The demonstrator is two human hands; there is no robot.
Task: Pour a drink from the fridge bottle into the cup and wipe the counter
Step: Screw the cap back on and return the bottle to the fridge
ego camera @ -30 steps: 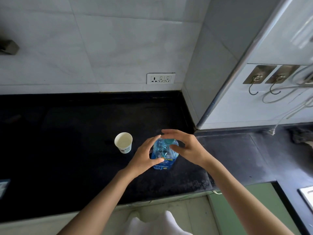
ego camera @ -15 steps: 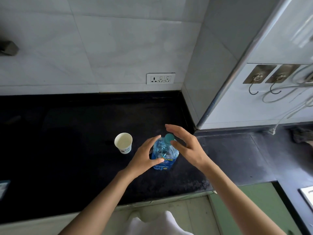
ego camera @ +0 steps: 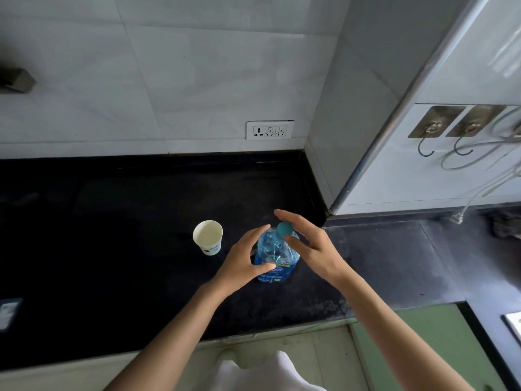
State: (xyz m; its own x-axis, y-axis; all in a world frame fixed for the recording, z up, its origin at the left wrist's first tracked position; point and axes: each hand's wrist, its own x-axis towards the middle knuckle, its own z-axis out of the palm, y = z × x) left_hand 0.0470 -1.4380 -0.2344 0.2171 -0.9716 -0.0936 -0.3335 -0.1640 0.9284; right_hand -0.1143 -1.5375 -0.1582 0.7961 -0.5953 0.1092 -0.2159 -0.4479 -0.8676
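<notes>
On the black stone bench (ego camera: 118, 221), a clear blue plastic bottle (ego camera: 275, 256) with a teal round cap (ego camera: 284, 230) is stood upright, near the front edge. Its body is gripped by the left hand (ego camera: 242, 263), fingers (ego camera: 258, 235) and thumb curled round it. The right hand (ego camera: 313, 246) is held beside the cap, fingers (ego camera: 291, 220) spread wide and loosely bent; contact with the cap cannot be told. A white paper cup (ego camera: 208, 237) is stood upright just left of the bottle, apart from it. A white wall socket (ego camera: 270, 130) is seen on the tiled wall behind.
</notes>
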